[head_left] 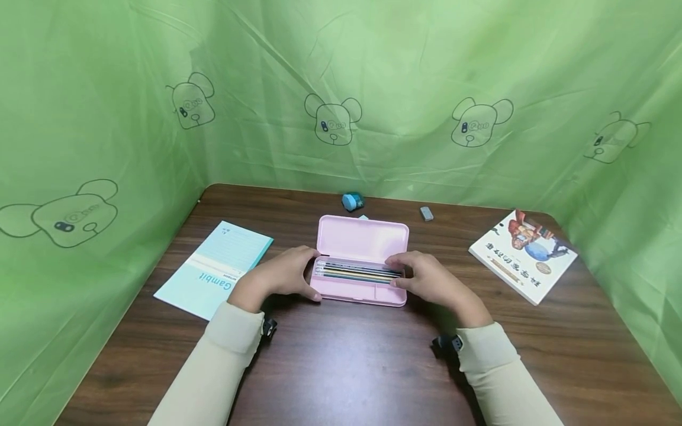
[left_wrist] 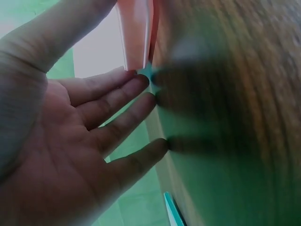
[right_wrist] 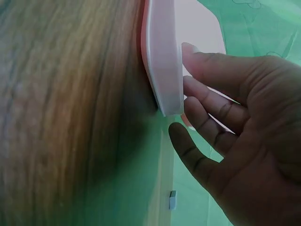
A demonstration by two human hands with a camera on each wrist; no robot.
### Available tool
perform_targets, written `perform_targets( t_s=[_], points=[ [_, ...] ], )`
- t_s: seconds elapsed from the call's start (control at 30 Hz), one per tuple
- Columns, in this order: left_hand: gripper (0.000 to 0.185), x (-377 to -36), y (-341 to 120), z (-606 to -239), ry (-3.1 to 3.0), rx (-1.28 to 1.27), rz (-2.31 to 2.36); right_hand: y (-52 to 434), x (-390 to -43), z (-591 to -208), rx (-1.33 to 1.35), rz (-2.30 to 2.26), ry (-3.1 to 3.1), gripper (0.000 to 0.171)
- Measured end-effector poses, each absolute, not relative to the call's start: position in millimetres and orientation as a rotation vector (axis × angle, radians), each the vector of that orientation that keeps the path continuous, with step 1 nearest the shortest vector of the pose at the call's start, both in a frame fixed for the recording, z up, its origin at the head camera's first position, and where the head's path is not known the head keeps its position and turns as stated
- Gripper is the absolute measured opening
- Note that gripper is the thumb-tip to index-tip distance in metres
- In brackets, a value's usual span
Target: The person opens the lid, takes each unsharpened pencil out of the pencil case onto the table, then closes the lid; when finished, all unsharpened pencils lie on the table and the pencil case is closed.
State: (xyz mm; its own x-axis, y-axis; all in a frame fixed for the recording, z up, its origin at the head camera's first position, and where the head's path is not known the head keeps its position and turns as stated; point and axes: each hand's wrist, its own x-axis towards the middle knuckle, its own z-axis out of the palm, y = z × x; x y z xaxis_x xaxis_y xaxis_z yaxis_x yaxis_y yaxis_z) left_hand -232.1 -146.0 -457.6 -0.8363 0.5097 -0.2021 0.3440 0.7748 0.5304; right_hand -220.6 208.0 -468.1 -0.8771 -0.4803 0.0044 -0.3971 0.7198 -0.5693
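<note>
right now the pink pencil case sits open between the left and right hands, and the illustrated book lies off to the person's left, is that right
The side is wrong: the head view shows the illustrated book on the person's right. The pink pencil case does sit open between the left hand and right hand.

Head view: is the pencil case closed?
No, the pencil case has its lid raised, with pencils showing inside.

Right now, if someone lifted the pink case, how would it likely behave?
The case has straight, crisp edges, so it is probably stiff. Its lid stands open and may swing when lifted. The pencils lie inside, uncovered, so they could slide or spill if it tips.
</note>
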Motion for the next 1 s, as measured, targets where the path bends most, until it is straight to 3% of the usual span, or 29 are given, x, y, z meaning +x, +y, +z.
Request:
perform_targets(
  t_s=[0.47,1.0],
  points=[
    [0.098,-236,-155,-466,2.581,0.663,0.765,201,-218,-466,-0.792,-0.741,2.815,0.035],
    [0.097,-235,-159,-471,2.573,0.651,0.824,202,-218,-473,-0.836,-0.825,2.784,0.015]
  ],
)
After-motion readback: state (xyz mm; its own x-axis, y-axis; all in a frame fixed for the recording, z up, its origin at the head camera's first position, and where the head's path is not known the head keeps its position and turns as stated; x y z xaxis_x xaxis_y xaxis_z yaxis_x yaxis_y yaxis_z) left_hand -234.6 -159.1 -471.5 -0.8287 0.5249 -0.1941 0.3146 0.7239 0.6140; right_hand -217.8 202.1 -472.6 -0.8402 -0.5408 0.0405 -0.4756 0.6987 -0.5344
